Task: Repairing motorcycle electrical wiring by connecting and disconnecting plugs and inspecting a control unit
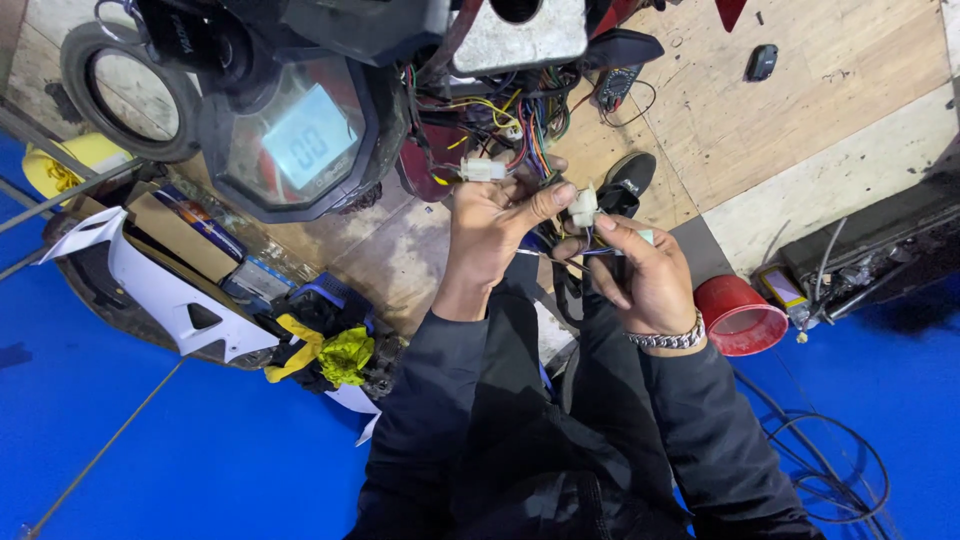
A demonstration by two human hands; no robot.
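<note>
Nearest the camera are two dark sleeves. The right hand [648, 275], with a silver chain bracelet [668, 339] on its wrist, is curled shut around thin wires and touches a small white plastic plug [584, 206]. The left hand [492, 228] pinches that same plug between thumb and fingers. Just above hangs a bundle of coloured wires [528, 135] with another white plug [482, 169]. Beside the right hand, a round red plastic tub [738, 315] sits on the floor; what is inside cannot be seen. Further away is a dark dashboard with a lit blue screen [308, 140].
</note>
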